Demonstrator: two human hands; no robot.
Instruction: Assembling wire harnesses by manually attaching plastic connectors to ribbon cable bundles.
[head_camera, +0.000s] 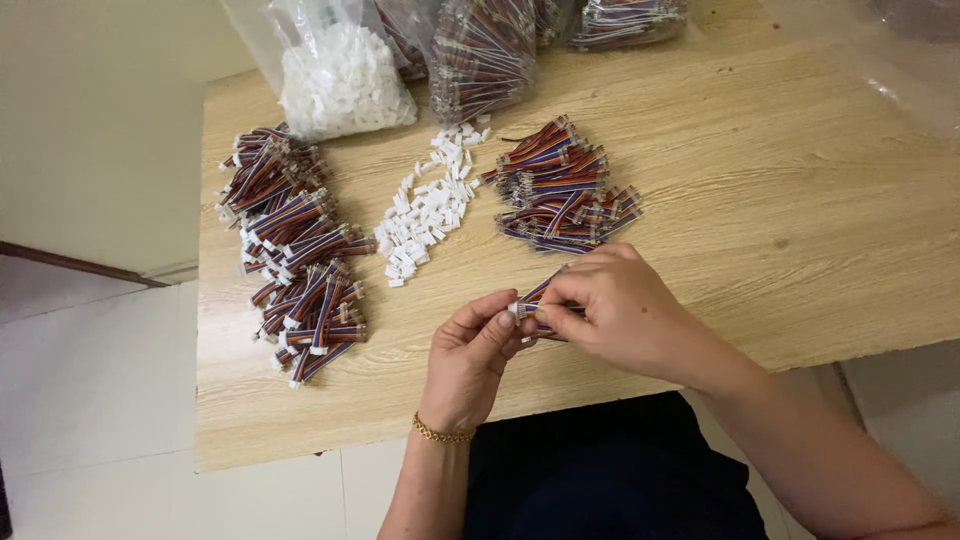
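Pinching 1 striped wire bundle (540, 300) between left hand (470, 360) and right hand (625, 315), both grips closed on it, above a pale wood-grain counter (800, 200) beside cream wall (100, 130) and white floor tiles (90, 400).

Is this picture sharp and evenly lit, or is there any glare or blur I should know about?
Head view: soft, even light on the wooden table, with only faint shadows under the left hand and right hand; the clear plastic bags at the top edge catch some glare; the pile of white connectors looks slightly washed out; the small wire bundle between the hands is a little soft.
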